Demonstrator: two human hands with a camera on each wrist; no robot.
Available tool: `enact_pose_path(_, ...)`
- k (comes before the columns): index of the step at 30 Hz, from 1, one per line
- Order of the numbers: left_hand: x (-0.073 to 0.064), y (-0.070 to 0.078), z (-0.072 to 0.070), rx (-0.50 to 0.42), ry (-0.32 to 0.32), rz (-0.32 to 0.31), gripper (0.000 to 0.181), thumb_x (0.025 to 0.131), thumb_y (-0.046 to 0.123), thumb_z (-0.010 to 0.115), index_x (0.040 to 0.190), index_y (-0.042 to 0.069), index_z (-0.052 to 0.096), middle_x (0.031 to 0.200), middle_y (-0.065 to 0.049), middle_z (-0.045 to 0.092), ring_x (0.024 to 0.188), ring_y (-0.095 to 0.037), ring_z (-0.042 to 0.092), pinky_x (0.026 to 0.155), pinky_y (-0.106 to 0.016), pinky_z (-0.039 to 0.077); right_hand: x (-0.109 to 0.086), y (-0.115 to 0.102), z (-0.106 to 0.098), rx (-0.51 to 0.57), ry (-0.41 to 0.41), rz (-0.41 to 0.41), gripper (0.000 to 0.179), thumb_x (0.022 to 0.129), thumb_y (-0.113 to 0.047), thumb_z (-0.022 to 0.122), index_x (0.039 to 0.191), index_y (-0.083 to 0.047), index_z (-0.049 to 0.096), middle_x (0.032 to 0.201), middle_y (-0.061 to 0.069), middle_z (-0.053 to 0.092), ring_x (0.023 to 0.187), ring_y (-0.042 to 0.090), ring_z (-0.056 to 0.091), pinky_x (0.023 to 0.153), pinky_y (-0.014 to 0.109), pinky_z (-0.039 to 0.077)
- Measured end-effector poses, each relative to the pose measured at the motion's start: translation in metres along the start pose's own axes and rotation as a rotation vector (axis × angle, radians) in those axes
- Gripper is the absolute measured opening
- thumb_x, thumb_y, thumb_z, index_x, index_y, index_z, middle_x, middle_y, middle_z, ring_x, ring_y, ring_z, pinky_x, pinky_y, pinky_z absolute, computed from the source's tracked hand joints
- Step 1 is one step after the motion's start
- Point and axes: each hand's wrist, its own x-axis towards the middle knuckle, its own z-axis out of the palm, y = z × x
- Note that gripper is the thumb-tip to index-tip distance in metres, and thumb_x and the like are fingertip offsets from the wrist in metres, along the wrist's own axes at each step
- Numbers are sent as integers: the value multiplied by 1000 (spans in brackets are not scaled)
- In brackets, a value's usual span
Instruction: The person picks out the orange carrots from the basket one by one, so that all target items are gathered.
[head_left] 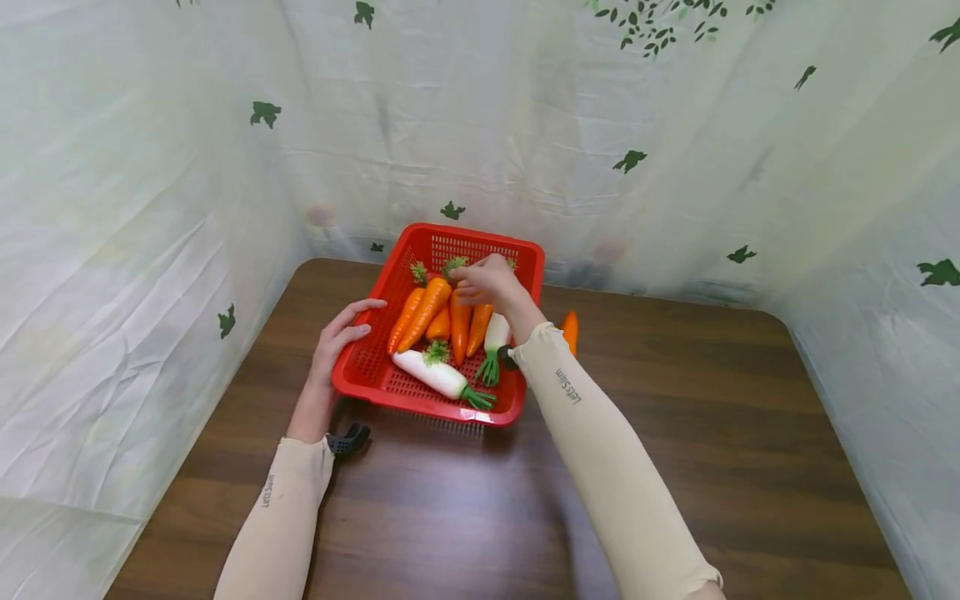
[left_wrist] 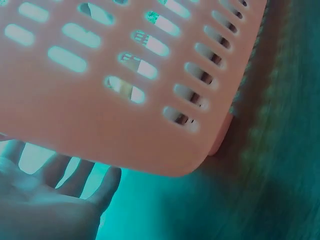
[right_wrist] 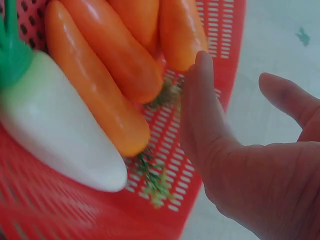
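Observation:
A red plastic basket (head_left: 420,405) holds several orange carrots (head_left: 425,315) with leafy green tops. Two white radishes with green stems lie at its near side: one crosswise (head_left: 431,375), the other (head_left: 497,332) further right. My left hand (head_left: 337,342) rests on the basket's left rim, fingers extended over the edge; the left wrist view shows the fingers (left_wrist: 102,192) spread by the rim. Above the far ends of the carrots hovers my right hand (head_left: 491,282). In the right wrist view its fingers (right_wrist: 202,100) are straight, thumb apart, nothing held, fingertips near one carrot's end (right_wrist: 182,40).
Another carrot (head_left: 571,331) lies on the wooden table (head_left: 675,433) right of the basket, partly behind the right forearm. White curtains (head_left: 480,125) with a green leaf print enclose the table at the back and both sides.

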Motion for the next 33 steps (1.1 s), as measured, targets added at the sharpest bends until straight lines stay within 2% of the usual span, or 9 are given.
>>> enact_pose_path(2, 1, -1, 2, 24, 6, 21, 39, 107, 10, 48, 145, 7, 57, 149, -7, 51, 130, -29, 53, 98, -29, 60, 4, 1, 3, 5, -18, 21, 23, 102, -15, 70, 90, 3, 60, 139, 32, 60, 125, 44, 66, 109, 53, 53)
enact_pose_path(3, 1, -1, 3, 37, 9, 32, 39, 106, 10, 49, 144, 7, 58, 147, -7, 52, 128, -28, 54, 98, -29, 60, 5, 1, 5, 2, -24, 28, 22, 102, -15, 69, 100, 5, 62, 141, 32, 59, 126, 44, 66, 110, 52, 53)
enact_pose_path(7, 2, -3, 5, 88, 13, 67, 38, 106, 10, 51, 143, 4, 58, 144, -7, 55, 123, -27, 58, 94, -28, 61, 10, 3, 9, -3, -40, 50, 41, 103, -16, 68, 133, 9, 55, 142, 33, 58, 128, 43, 65, 109, 50, 54)
enact_pose_path(9, 2, -3, 5, 90, 16, 75, 39, 105, 9, 50, 143, 3, 58, 143, -7, 56, 123, -27, 58, 94, -28, 61, 12, 4, 11, -19, -42, 58, 49, 103, -16, 68, 141, 9, 50, 143, 32, 57, 128, 43, 64, 110, 49, 53)
enact_pose_path(17, 3, -5, 5, 73, 14, 76, 40, 104, 7, 50, 142, 5, 60, 145, -6, 56, 128, -27, 55, 99, -27, 59, 18, 8, 16, -68, -39, 97, 51, 103, -18, 68, 143, 6, 46, 141, 28, 57, 128, 42, 64, 109, 47, 54)
enact_pose_path(25, 3, -6, 6, 59, 15, 71, 40, 104, 7, 50, 143, 4, 59, 146, -8, 55, 129, -29, 54, 99, -27, 59, 24, 7, 24, -78, -30, 88, 48, 101, -16, 71, 137, 5, 49, 139, 26, 58, 125, 42, 66, 105, 47, 57)
enact_pose_path(28, 3, -6, 6, 57, 7, 61, 41, 105, 8, 50, 145, 5, 58, 147, -8, 54, 129, -29, 54, 99, -27, 59, 26, 8, 29, -89, 6, 94, 56, 98, -16, 75, 142, 4, 46, 144, 27, 50, 122, 42, 67, 103, 46, 59)
enact_pose_path(33, 2, -5, 6, 77, 15, 62, 41, 104, 8, 50, 144, 6, 58, 148, -9, 53, 129, -30, 54, 98, -27, 59, 30, 11, 39, -110, 64, 90, 71, 94, -15, 80, 150, 1, 39, 159, 28, 26, 117, 41, 68, 97, 45, 61)
